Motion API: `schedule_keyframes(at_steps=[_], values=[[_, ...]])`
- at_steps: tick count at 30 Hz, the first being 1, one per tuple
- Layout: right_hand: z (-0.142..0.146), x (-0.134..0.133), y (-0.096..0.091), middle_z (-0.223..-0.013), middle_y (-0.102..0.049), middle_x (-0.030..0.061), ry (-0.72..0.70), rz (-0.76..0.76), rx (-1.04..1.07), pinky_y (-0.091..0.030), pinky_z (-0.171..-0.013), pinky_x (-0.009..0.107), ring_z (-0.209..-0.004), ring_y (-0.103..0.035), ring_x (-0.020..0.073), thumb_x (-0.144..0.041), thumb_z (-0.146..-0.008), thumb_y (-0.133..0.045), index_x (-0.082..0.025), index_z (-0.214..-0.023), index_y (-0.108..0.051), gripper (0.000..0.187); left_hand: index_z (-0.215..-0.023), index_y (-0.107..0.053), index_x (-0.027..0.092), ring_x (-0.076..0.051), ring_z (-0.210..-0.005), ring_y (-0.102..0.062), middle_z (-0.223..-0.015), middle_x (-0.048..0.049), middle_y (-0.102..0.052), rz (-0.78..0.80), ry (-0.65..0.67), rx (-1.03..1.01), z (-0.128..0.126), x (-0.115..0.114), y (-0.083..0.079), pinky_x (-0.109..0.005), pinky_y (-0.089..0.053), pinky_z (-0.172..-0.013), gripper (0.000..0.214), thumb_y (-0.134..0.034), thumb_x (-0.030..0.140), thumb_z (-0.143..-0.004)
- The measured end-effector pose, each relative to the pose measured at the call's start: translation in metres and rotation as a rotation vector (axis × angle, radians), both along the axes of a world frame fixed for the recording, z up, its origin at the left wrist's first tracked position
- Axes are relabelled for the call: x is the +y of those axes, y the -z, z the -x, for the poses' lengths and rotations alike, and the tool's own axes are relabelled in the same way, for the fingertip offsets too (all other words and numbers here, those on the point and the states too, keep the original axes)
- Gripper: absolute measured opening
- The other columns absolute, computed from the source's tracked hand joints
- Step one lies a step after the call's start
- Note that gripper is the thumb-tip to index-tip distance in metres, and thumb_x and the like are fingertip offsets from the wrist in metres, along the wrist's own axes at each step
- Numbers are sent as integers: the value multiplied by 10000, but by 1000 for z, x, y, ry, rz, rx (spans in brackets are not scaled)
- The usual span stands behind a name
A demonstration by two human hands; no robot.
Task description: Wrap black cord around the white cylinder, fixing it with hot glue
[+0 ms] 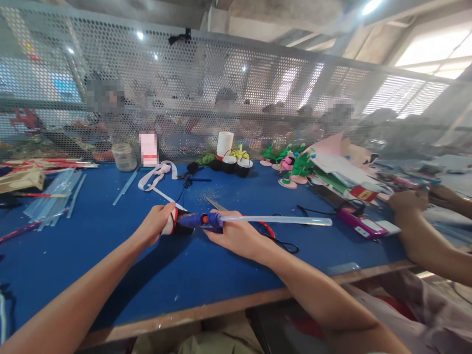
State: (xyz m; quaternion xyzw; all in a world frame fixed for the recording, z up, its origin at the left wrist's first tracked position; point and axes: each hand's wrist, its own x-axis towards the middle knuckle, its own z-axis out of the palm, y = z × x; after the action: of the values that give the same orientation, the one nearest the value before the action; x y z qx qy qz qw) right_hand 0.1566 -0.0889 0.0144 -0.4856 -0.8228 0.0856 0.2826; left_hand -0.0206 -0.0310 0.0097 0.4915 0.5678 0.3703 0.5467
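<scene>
Gripping blue glue gun [214,221]: right hand [239,237]; translucent stick [280,221] juts from gun's rear. Left hand [158,222] grasps small black-and-white cup [168,226] at gun's front end, over blue table [221,275]; contact unclear. Farther: white ribbon [162,170], then two black pails [244,170] before white cylinder [224,143], perforated screen [184,73] behind.

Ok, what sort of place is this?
Probably a craft workshop: the right hand holds what looks like a glue gun, translucent sticks lie at the left of the blue table, and small green ornaments stand farther back.
</scene>
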Motion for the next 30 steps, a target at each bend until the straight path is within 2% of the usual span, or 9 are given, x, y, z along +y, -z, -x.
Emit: schedule_keyframes(at_steps=[15,18,24,30], values=[[-3,-4,1,-649,-525,-9,-13,-45,-119,-273,-533,209,-581,-468,109,-220,-743,-460,-178,-721,-475,49,-476,-434,155,-65,-355,-330,-369,61,-369,-25,-9,36,-3,1,1,-184,-228,-368,253,-474,350,-632],[-3,-4,1,-646,-525,-12,-57,-34,-135,-270,-527,205,-569,-464,103,-216,-734,-471,-177,-719,-474,42,-467,-424,157,-65,-356,-332,-369,60,-373,-21,-21,36,-3,1,2,-184,-228,-367,257,-475,351,-628],[-5,-2,3,-650,-520,-7,-2,-47,-127,-265,-511,208,-563,-453,107,-231,-731,-469,-180,-726,-470,52,-484,-453,145,-75,-370,-364,-383,51,-404,-29,7,18,-3,1,3,-189,-259,-385,263,-484,374,-611],[-4,-2,1,-597,-507,-13,-15,-19,-78,-290,-515,204,-538,-439,104,-214,-705,-487,-174,-682,-478,46,-478,-463,139,-77,-362,-362,-373,48,-410,-53,2,41,-3,-1,3,-193,-244,-388,306,-479,409,-622]])
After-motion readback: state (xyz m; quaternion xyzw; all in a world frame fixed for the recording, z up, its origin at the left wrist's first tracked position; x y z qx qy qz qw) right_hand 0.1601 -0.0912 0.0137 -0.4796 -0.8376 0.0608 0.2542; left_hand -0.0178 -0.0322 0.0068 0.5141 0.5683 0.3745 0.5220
